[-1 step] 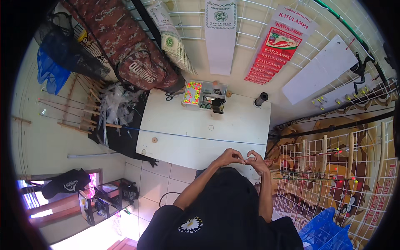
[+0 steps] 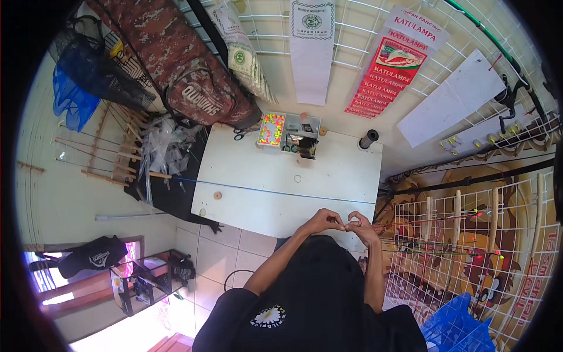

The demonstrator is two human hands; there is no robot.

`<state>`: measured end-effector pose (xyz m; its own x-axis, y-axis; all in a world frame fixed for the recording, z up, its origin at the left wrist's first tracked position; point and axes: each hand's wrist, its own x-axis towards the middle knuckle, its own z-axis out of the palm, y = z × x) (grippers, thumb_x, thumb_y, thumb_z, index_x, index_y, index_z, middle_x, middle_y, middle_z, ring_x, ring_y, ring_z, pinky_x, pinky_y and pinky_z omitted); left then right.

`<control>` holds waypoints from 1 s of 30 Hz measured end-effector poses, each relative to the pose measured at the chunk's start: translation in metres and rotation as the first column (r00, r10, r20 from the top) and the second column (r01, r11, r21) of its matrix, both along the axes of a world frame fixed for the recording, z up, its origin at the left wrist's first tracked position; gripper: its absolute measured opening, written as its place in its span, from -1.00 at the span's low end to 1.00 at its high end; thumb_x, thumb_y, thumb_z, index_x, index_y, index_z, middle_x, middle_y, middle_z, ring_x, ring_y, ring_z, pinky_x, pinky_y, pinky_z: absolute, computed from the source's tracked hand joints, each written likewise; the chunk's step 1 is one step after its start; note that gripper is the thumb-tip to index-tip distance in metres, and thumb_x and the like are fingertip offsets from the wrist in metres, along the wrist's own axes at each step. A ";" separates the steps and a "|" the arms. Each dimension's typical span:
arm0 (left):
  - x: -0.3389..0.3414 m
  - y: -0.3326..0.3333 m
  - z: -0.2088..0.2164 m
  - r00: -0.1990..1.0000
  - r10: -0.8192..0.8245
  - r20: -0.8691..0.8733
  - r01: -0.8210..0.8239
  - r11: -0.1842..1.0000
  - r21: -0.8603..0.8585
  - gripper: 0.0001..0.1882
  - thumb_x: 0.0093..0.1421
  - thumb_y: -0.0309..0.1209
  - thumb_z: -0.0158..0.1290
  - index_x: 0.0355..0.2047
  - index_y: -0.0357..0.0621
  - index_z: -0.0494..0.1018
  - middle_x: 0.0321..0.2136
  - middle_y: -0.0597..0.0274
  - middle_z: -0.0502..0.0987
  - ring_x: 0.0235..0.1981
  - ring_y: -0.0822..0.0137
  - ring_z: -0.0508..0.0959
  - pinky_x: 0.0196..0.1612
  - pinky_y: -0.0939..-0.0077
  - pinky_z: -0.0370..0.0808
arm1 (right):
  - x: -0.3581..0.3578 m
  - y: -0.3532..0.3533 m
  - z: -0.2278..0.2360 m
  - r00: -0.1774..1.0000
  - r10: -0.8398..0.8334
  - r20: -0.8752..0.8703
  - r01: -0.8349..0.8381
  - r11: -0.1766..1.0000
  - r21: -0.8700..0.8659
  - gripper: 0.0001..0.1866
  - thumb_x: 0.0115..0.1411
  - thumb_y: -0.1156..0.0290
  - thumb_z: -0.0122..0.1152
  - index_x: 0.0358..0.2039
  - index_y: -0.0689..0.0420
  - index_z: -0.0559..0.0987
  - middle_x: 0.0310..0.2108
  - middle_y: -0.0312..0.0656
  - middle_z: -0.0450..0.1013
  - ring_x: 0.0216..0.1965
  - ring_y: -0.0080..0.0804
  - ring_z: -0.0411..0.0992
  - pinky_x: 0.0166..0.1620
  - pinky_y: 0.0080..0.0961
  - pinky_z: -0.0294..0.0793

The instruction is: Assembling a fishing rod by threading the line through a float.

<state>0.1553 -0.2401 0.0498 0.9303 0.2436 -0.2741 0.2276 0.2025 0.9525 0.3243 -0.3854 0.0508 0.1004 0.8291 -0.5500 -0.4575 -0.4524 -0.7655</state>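
My left hand [image 2: 324, 221] and my right hand [image 2: 362, 227] meet above the near edge of a white table [image 2: 252, 167]. The fingers of both are bent into a pinch, with the fingertips almost touching. Whatever they pinch, if anything, is too small to make out. Just beyond them a thin blue rod or line [image 2: 275, 191] runs across the tabletop. A small round tan disc [image 2: 217, 195] lies far to the left of my hands.
At the table's back stand a tray of bright yellow and pink bits [image 2: 272, 129] and a box of small packets [image 2: 301, 144]. Scissors [image 2: 239, 136] lie left of it, a black cylinder [image 2: 368, 139] right. A camouflage bag [image 2: 199, 94] leans behind; a white wire rack [image 2: 446, 234] stands right.
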 end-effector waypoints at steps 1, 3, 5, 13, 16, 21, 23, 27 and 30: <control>0.001 -0.002 0.003 1.000 0.005 -0.003 -0.005 1.000 -0.004 -0.85 0.03 -0.45 0.30 -0.38 -0.22 0.61 -0.46 0.29 0.64 -0.40 0.56 0.52 -0.32 0.62 0.39 | 0.005 0.001 -0.001 0.999 0.042 -0.017 -0.041 0.999 0.018 -0.67 0.08 0.60 0.30 -0.21 0.11 0.35 -0.47 -0.19 0.56 -0.40 -0.56 0.50 -0.25 -0.62 0.41; 0.000 -0.005 0.009 0.991 0.096 0.090 -0.081 0.985 -0.154 -0.87 0.04 -0.46 0.29 -0.39 -0.23 0.61 -0.45 0.30 0.64 -0.40 0.55 0.52 -0.31 0.62 0.39 | 0.008 0.005 -0.001 0.993 0.116 -0.031 -0.114 0.993 0.042 -0.70 0.08 0.58 0.29 -0.25 0.11 0.35 -0.47 -0.18 0.55 -0.40 -0.54 0.51 -0.25 -0.63 0.42; -0.003 -0.004 -0.002 0.995 0.074 0.066 -0.068 0.993 -0.097 -0.87 0.06 -0.46 0.27 -0.38 -0.23 0.60 -0.43 0.29 0.64 -0.39 0.55 0.51 -0.30 0.62 0.38 | 0.008 0.008 0.000 0.989 0.142 -0.044 -0.140 0.989 0.041 -0.70 0.07 0.60 0.29 -0.26 0.11 0.36 -0.47 -0.18 0.55 -0.39 -0.54 0.51 -0.26 -0.62 0.43; -0.018 -0.001 -0.004 0.987 0.058 0.153 -0.051 0.997 -0.053 -0.83 0.13 -0.34 0.24 -0.36 -0.15 0.57 -0.52 0.45 0.53 -0.55 0.65 0.28 -0.47 0.66 0.23 | -0.009 0.013 0.016 0.991 0.131 -0.040 -0.129 0.991 0.034 -0.75 0.07 0.58 0.31 -0.24 0.18 0.47 -0.43 -0.17 0.57 -0.36 -0.55 0.52 -0.20 -0.62 0.45; -0.022 0.004 -0.006 0.992 0.096 0.076 -0.096 0.995 0.003 -0.82 0.18 -0.31 0.19 -0.37 -0.16 0.53 -0.50 0.43 0.52 -0.54 0.65 0.29 -0.46 0.67 0.24 | -0.023 0.014 0.027 0.986 0.012 0.165 -0.021 0.999 0.049 -0.84 0.08 0.53 0.33 -0.29 0.22 0.60 -0.42 -0.24 0.58 -0.33 -0.61 0.51 -0.18 -0.67 0.43; -0.026 0.015 -0.002 0.999 0.033 0.034 -0.037 0.994 0.103 -0.81 0.19 -0.30 0.18 -0.35 -0.16 0.53 -0.50 0.41 0.52 -0.54 0.63 0.31 -0.46 0.66 0.27 | -0.045 0.013 0.025 0.821 0.000 0.571 -0.032 0.998 0.047 -0.89 0.06 0.46 0.35 -0.44 0.23 0.63 -0.45 -0.25 0.58 -0.35 -0.58 0.51 -0.21 -0.57 0.45; -0.027 0.017 -0.004 0.998 0.006 0.057 -0.010 0.997 0.076 -0.81 0.20 -0.31 0.16 -0.28 -0.15 0.51 -0.48 0.44 0.49 -0.50 0.64 0.34 -0.44 0.67 0.26 | -0.055 0.016 0.025 0.693 -0.089 0.716 -0.003 0.992 0.126 -0.89 0.07 0.48 0.35 -0.43 0.24 0.61 -0.45 -0.26 0.56 -0.36 -0.55 0.48 -0.20 -0.56 0.43; -0.028 0.035 -0.005 0.994 0.059 0.097 -0.078 0.974 0.213 -0.77 0.19 -0.31 0.17 -0.20 -0.12 0.50 -0.47 0.42 0.51 -0.51 0.64 0.35 -0.44 0.68 0.28 | -0.067 0.016 0.016 0.347 -0.281 0.895 0.050 0.958 0.281 -0.89 0.06 0.45 0.33 -0.43 0.21 0.61 -0.42 -0.17 0.57 -0.32 -0.44 0.54 -0.15 -0.47 0.46; -0.033 0.076 -0.011 0.960 0.271 0.074 -0.278 0.882 0.380 -0.79 0.16 -0.38 0.18 -0.20 -0.10 0.50 -0.50 0.40 0.53 -0.57 0.63 0.37 -0.48 0.68 0.34 | -0.073 0.015 0.008 0.511 -0.355 0.783 0.274 0.930 0.243 -0.90 0.09 0.46 0.30 -0.41 0.21 0.58 -0.42 -0.20 0.56 -0.33 -0.46 0.52 -0.16 -0.50 0.46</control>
<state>0.1219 -0.1640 0.0383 0.8146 0.5728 -0.0916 0.1981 -0.1264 0.9720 0.2515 -0.3701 0.0589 0.7269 0.6859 -0.0348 0.2659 -0.3278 -0.9065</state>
